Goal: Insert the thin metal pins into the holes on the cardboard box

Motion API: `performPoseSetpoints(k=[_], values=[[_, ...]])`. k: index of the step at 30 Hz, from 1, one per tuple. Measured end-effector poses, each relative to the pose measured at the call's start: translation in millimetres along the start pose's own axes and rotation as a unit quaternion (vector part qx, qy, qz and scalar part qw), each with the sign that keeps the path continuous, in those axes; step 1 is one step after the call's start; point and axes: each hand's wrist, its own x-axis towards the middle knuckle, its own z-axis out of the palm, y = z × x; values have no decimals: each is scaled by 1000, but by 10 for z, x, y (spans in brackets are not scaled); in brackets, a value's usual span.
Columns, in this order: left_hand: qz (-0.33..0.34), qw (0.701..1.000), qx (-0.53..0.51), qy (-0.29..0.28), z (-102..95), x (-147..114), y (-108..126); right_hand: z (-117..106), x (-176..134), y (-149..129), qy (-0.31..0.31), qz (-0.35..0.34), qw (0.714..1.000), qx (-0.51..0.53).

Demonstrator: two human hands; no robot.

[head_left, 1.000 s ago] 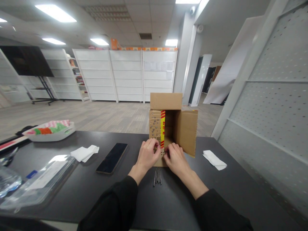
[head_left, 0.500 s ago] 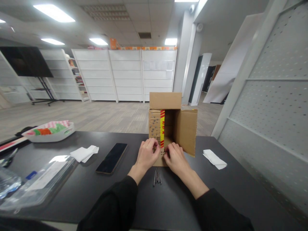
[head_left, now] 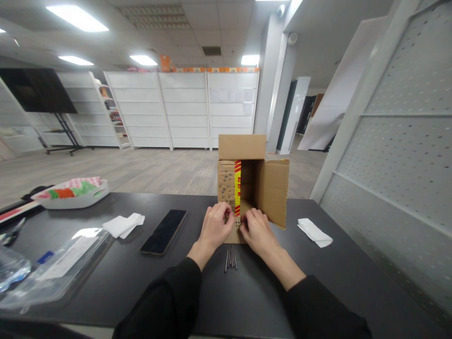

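An open cardboard box (head_left: 277, 188) stands on the black table, its opening toward me. One flap points up, another swings out to the right. The left flap bears several grey nail heads and a strip of yellow-and-red tape (head_left: 238, 188). My left hand (head_left: 219, 221) is at the lower part of that flap, thumb and fingers pinched together; whatever is between them is hidden. My right hand (head_left: 257, 231) curls over the bottom flap, just right of some small dark holes, its fingertips closed and partly out of sight. Several long nails (head_left: 230, 259) lie bundled before the box.
Left of my hands lie a black phone (head_left: 164, 232), white tissues (head_left: 123, 225) and a clear plastic case (head_left: 60, 268). A white basket (head_left: 77, 202) with coloured cloth stands farther left. Another folded tissue (head_left: 314, 232) is on the right, near a perforated panel (head_left: 399, 141).
The view has shifted very slightly. Both hands, the box and the nails otherwise keep their places.
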Motion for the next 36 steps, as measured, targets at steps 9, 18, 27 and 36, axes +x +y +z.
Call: performPoseSetpoints(k=[9, 18, 27, 36], values=[[0, 1000, -4, 0, 4, 5, 15, -13, 20, -53, -9, 3, 999, -52], [-2, 1000, 1, -4, 23, -10, 11, -17, 38, -79, 2, 9, 997, -80], [-7, 1000, -4, -12, 22, -1, 14, -44, 61, -99, 3, 12, 997, -76], [-6, 1000, -14, -13, 22, -1, 33, -87, 95, -116, -13, 17, 997, -71]])
